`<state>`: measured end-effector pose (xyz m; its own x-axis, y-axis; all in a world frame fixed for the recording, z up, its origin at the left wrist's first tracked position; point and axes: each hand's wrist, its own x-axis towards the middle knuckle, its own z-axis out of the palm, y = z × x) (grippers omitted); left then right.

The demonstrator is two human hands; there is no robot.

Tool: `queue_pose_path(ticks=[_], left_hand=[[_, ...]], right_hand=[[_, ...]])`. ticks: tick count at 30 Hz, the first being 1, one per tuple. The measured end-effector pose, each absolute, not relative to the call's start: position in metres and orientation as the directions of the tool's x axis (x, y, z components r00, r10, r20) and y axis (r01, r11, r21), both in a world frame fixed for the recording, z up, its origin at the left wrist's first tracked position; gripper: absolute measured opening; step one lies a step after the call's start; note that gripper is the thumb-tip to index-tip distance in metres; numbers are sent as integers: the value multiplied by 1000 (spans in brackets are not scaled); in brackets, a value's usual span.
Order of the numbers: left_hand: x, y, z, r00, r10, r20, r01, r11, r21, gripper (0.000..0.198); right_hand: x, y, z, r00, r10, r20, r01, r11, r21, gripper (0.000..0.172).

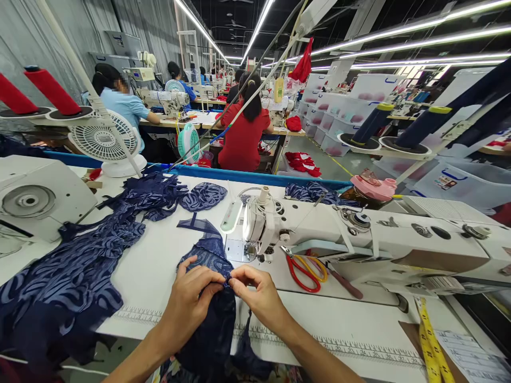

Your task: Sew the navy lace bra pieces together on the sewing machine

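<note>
Navy patterned lace piece (209,252) pinched shut between left hand (191,300) and right hand (259,295); loose grip may let edges slip apart.

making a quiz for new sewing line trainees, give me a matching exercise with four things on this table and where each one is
Things:
1 scissors
2 tape measure
3 lace piece
4 white fan

Places:
a pinched between the left hand and right hand
b back left of the table
c under the sewing machine arm
d right front corner of the table

Pairs: 1-c, 2-d, 3-a, 4-b
</note>
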<state>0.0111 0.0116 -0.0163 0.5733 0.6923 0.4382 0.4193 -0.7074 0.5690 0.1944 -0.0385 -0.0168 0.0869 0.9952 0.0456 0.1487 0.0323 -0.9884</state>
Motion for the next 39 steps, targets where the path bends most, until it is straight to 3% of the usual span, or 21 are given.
queue_pose_path(ticks=[10, 18, 26, 31, 39], left_hand=[[12, 16, -17, 538, 735, 412, 436, -661, 611, 5], [10, 17, -19, 551, 746, 374, 415, -633, 653, 16], [12, 17, -15, 587, 774, 237, 405, -534, 742, 10], [13, 16, -5, 566, 795, 217, 387, -489, 782, 11], [10, 25, -3, 530, 846, 55, 385, -298, 873, 17]], right_hand=[[195, -38, -19, 61, 975, 211, 250, 190, -949, 14], [197, -39, -15, 5, 948, 318, 338, 297, -893, 17], [200, -38, -18, -44, 923, 382, 402, 366, -839, 17], [199, -43, -21, -37, 936, 351, 449, 329, -831, 18], [210, -46, -23, -136, 886, 444, 514, 446, -732, 31]])
